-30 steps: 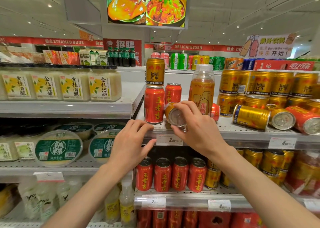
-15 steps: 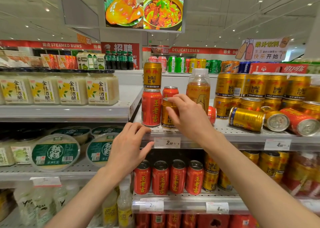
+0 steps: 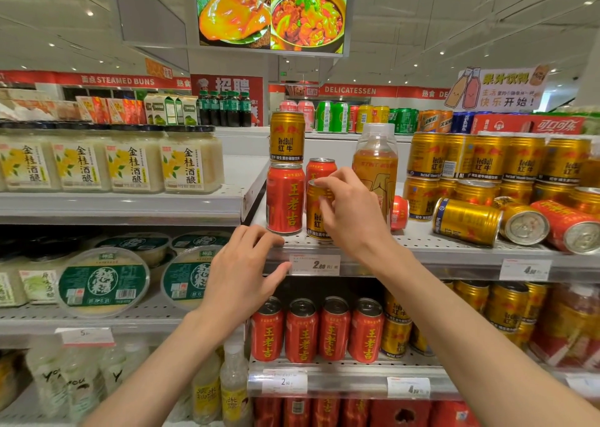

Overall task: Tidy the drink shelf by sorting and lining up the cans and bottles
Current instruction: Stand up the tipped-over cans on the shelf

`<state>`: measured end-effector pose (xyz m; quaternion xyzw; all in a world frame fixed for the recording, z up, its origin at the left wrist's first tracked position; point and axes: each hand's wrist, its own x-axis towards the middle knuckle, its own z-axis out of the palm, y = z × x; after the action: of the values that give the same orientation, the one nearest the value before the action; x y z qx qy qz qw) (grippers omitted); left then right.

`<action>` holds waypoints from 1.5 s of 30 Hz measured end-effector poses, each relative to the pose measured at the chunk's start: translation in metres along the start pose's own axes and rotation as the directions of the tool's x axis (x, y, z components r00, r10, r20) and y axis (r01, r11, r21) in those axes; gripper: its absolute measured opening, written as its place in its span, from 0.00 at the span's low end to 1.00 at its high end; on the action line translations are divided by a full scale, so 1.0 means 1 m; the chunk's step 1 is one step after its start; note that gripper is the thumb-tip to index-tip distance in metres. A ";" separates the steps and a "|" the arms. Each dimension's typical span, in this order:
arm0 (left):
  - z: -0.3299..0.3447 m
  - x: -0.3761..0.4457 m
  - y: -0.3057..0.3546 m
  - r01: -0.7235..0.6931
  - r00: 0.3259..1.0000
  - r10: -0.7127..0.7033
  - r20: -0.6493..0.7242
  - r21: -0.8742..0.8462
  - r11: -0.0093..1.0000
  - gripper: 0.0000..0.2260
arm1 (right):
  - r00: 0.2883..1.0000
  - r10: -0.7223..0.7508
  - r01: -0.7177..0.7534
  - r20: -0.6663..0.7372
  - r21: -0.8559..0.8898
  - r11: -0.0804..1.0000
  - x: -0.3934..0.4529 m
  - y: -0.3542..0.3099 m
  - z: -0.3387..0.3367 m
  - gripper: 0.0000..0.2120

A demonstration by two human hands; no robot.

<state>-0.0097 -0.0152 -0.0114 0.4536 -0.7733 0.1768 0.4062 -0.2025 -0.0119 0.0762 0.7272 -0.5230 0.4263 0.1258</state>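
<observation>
Fingers of my right hand [image 3: 352, 210] are wrapped around a gold can [image 3: 316, 214], thumb and forefinger pinching near its rim; it stands upright at the front of the drink shelf [image 3: 422, 243], just beside a red can [image 3: 285, 199] that carries another gold can [image 3: 287, 137] on top. My left hand [image 3: 242, 272] holds nothing, its fingers loosely spread, tips resting on the shelf lip by the price tag [image 3: 314, 265].

From the head view, which is all I have, I judge the step is seating this can in line. I'd keep it vertical, press it down flat, and let go slowly so the stacked pair to its left isn't nudged. The front edge is close, so I'd push it slightly back. A bottle [image 3: 375, 167] stands right behind my knuckles. Further right, toppled gold cans [image 3: 467, 217] lie on their sides near the lip, and free room lies between them and my wrist.
</observation>
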 end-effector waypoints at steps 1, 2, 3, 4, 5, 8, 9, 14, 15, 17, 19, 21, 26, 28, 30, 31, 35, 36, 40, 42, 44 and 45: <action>0.000 0.000 0.000 0.002 1.000 -0.002 -0.003 -0.001 1.000 0.16 | 1.000 0.011 -0.011 -0.001 0.006 1.000 0.001 0.001 0.001 0.17; 0.000 0.000 0.000 0.003 1.000 -0.003 -0.007 -0.002 1.000 0.16 | 1.000 0.016 -0.016 0.000 0.020 1.000 0.000 0.001 0.001 0.17; 0.001 0.000 0.000 0.004 1.000 -0.004 -0.011 -0.005 1.000 0.16 | 1.000 0.012 -0.012 0.001 0.040 0.999 -0.001 0.002 0.002 0.17; 0.001 0.000 0.001 0.007 1.000 -0.008 -0.013 -0.008 1.000 0.16 | 1.000 0.004 -0.005 0.003 0.061 0.998 -0.004 0.002 0.003 0.18; 0.001 0.001 0.001 0.013 1.000 -0.013 -0.013 -0.010 1.000 0.16 | 1.000 -0.002 0.001 0.006 0.083 0.997 -0.007 0.002 0.003 0.20; 0.002 0.000 0.002 0.038 0.999 -0.038 -0.012 -0.022 0.999 0.16 | 1.000 -0.008 0.006 0.014 0.139 0.990 -0.024 0.003 0.005 0.23; 0.002 0.000 0.002 0.047 0.999 -0.047 -0.011 -0.030 0.998 0.16 | 1.000 -0.003 0.000 0.017 0.153 0.988 -0.030 0.002 0.005 0.23; 0.002 -0.007 0.003 0.066 0.998 -0.067 -0.002 -0.107 0.992 0.18 | 0.999 0.041 -0.047 0.030 0.241 0.969 -0.062 0.003 0.008 0.23; 0.002 -0.010 0.003 0.069 0.998 -0.069 0.007 -0.141 0.988 0.18 | 0.997 0.072 -0.078 0.032 0.268 0.960 -0.070 0.003 0.007 0.24; 0.002 -0.017 0.002 0.081 0.997 -0.078 0.025 -0.232 0.969 0.19 | 0.988 0.150 -0.156 0.044 0.299 0.941 -0.088 0.004 0.003 0.24; 0.002 -0.025 0.002 0.102 0.995 -0.095 0.037 -0.333 0.937 0.20 | 0.968 0.241 -0.249 0.064 0.313 0.917 -0.109 0.008 0.001 0.23; 0.003 -0.034 0.006 0.135 0.990 -0.135 0.029 -0.402 0.905 0.19 | 0.930 0.354 -0.364 0.096 0.368 0.856 -0.131 0.014 0.001 0.21; 0.005 -0.057 0.031 0.273 0.948 -0.318 0.010 -0.538 0.797 0.13 | 0.853 0.508 -0.506 0.115 0.416 0.755 -0.170 0.043 -0.001 0.15; 0.008 -0.065 0.046 0.346 0.918 -0.395 0.044 -0.578 0.739 0.12 | 0.842 0.527 -0.521 0.117 0.433 0.736 -0.177 0.056 -0.008 0.13; 0.013 -0.069 0.061 0.390 0.898 -0.435 0.068 -0.584 0.712 0.12 | 0.840 0.530 -0.520 0.114 0.450 0.727 -0.179 0.072 -0.017 0.11; 0.016 -0.069 0.069 0.410 0.889 -0.451 0.082 -0.585 0.700 0.12 | 0.842 0.527 -0.516 0.114 0.454 0.727 -0.179 0.080 -0.022 0.11; 0.028 -0.060 0.104 0.441 0.867 -0.494 0.072 -0.572 0.692 0.12 | 0.860 0.499 -0.487 0.112 0.474 0.733 -0.173 0.119 -0.047 0.09; 0.031 -0.057 0.113 0.444 0.863 -0.502 0.065 -0.571 0.690 0.12 | 0.865 0.488 -0.479 0.113 0.475 0.738 -0.171 0.129 -0.053 0.09; 0.042 -0.043 0.143 0.448 0.853 -0.521 0.022 -0.543 0.710 0.11 | 0.888 0.438 -0.444 0.138 0.499 0.744 -0.163 0.162 -0.073 0.09; 0.045 -0.036 0.152 0.447 0.852 -0.524 0.003 -0.524 0.725 0.11 | 0.902 0.408 -0.419 0.143 0.516 0.747 -0.157 0.174 -0.080 0.09; 0.045 -0.029 0.158 0.446 0.853 -0.522 -0.010 -0.504 0.739 0.12 | 0.917 0.376 -0.390 0.136 0.514 0.764 -0.151 0.182 -0.085 0.09; 0.044 -0.025 0.160 0.441 0.856 -0.516 -0.022 -0.489 0.752 0.12 | 0.922 0.364 -0.377 0.130 0.511 0.773 -0.148 0.185 -0.086 0.09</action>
<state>-0.1587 0.0546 -0.0430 0.5099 -0.6161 -0.0903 0.5936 -0.4182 0.0610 -0.0312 0.6211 -0.5204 0.5606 -0.1708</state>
